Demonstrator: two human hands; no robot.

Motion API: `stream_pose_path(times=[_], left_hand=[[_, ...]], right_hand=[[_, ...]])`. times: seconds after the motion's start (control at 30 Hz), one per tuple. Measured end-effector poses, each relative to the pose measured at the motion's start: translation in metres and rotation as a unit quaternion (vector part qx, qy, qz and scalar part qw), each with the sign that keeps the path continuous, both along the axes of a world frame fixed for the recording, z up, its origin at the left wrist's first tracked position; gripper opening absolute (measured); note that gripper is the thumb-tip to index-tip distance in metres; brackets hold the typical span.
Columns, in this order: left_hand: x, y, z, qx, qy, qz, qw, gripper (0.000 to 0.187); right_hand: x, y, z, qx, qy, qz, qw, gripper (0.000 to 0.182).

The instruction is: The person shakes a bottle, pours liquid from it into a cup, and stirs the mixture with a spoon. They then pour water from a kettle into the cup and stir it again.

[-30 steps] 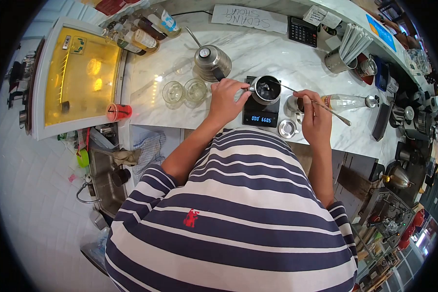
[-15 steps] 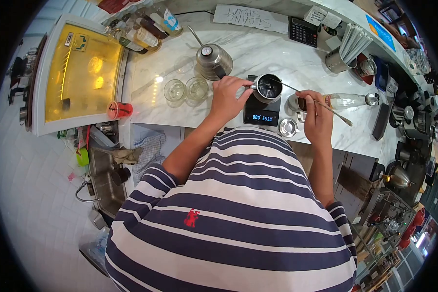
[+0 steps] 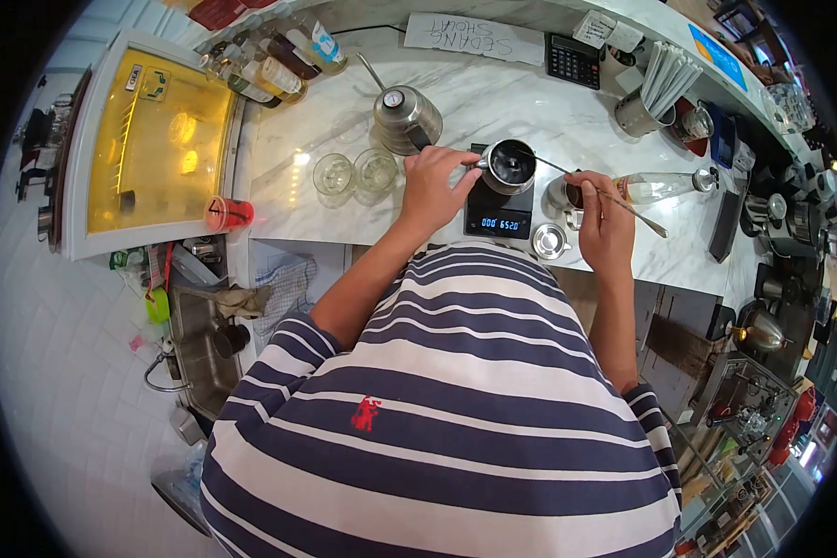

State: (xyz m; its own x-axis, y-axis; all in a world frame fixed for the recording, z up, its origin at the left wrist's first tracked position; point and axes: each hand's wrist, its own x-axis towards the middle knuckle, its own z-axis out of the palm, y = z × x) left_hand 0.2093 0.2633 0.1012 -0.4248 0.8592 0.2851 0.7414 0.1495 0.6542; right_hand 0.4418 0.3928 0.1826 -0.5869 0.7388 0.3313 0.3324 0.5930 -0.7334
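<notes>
A metal cup (image 3: pixel 511 167) of dark liquid stands on a black digital scale (image 3: pixel 498 216) with a lit display. My left hand (image 3: pixel 434 189) is closed on the cup's handle at its left side. In my right hand (image 3: pixel 605 218) is a long thin metal spoon (image 3: pixel 634 213), its far end reaching to the cup's rim. Behind that hand is a small metal pot (image 3: pixel 560 193), partly hidden. A round metal lid (image 3: pixel 550 242) lies just right of the scale.
Left of the scale stand a gooseneck kettle (image 3: pixel 405 121) and two clear glasses (image 3: pixel 333 174). A clear bottle (image 3: pixel 661 187) lies to the right, below a straw holder (image 3: pixel 638 117). A calculator (image 3: pixel 573 62) and several bottles line the back.
The view has shifted slightly. The number on the scale's display has changed. Both hands keep their grips, and the spoon's outer end is slightly to the left.
</notes>
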Motion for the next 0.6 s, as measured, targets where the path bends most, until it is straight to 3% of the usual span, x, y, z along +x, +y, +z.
stream_pose_path(times=[0.2, 0.33, 0.6], left_hand=[[0.002, -0.004, 0.001, 0.005, 0.000, -0.002, 1.000, 0.023], [0.004, -0.012, 0.009, 0.012, 0.001, -0.002, 1.000, 0.023], [0.011, -0.027, 0.010, 0.014, -0.008, 0.016, 1.000, 0.023]], right_hand=[[0.001, -0.009, 0.001, -0.041, -0.032, 0.010, 0.999, 0.014], [-0.003, -0.013, 0.008, -0.026, 0.062, -0.009, 0.998, 0.016], [0.010, -0.026, 0.021, -0.005, 0.029, -0.013, 0.999, 0.021]])
